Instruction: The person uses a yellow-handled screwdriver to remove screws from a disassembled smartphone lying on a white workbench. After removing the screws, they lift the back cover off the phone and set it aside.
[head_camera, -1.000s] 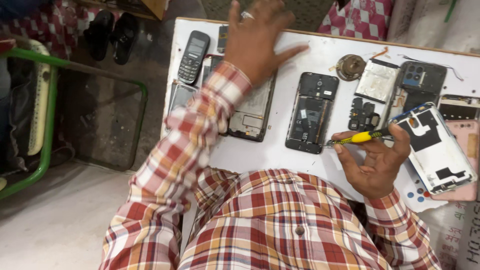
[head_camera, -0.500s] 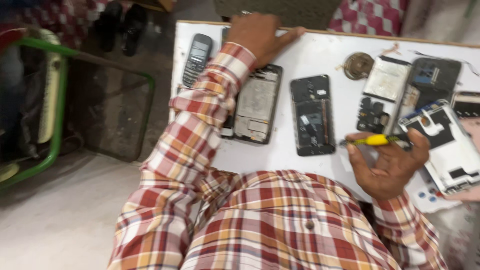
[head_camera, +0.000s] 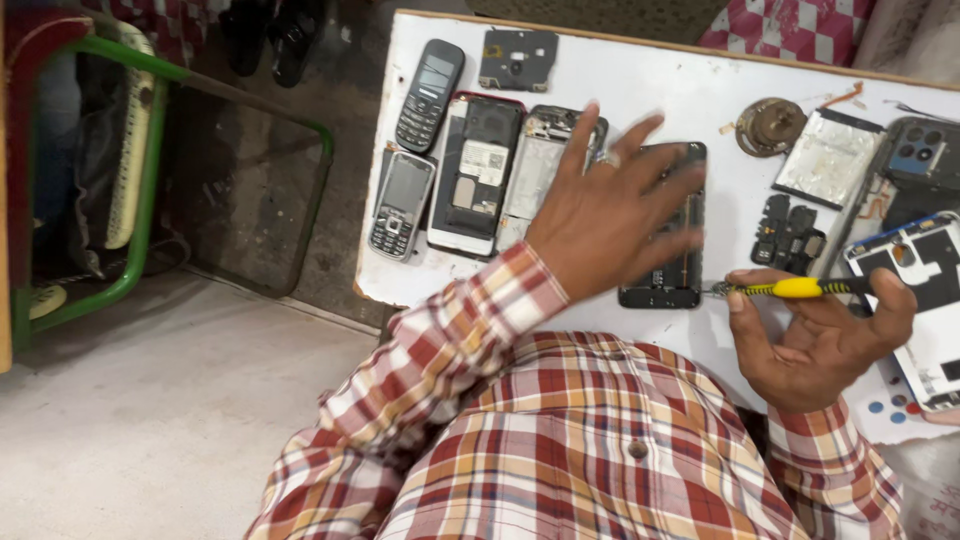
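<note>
Nearest to me is my checked shirt, and just beyond it my right hand (head_camera: 815, 345), palm up, curled around a yellow-handled screwdriver (head_camera: 800, 288) that I pinch between thumb and fingers; its metal tip points left and ends right at the lower edge of the opened black phone (head_camera: 672, 270). My left hand (head_camera: 615, 215) is spread wide, fingers splayed and holding nothing, hovering over or perhaps resting on that opened black phone — I can't tell whether it touches. There's a ring on one finger.

All this lies on the white table (head_camera: 650, 85). At my right, a white phone frame (head_camera: 925, 300) sits partly behind my right hand. To the left of my left hand lie a silver-framed opened phone (head_camera: 535, 170), then a red-edged phone with its back off (head_camera: 475, 175), then a small grey keypad phone (head_camera: 400, 205) at the table's edge.

Farther off sit a black keypad phone (head_camera: 430, 95), a dark back plate (head_camera: 517, 60), a round brown part (head_camera: 770, 125), a silvery battery (head_camera: 828, 158), small black parts (head_camera: 788, 230) and a dark camera cover (head_camera: 915, 155).
</note>
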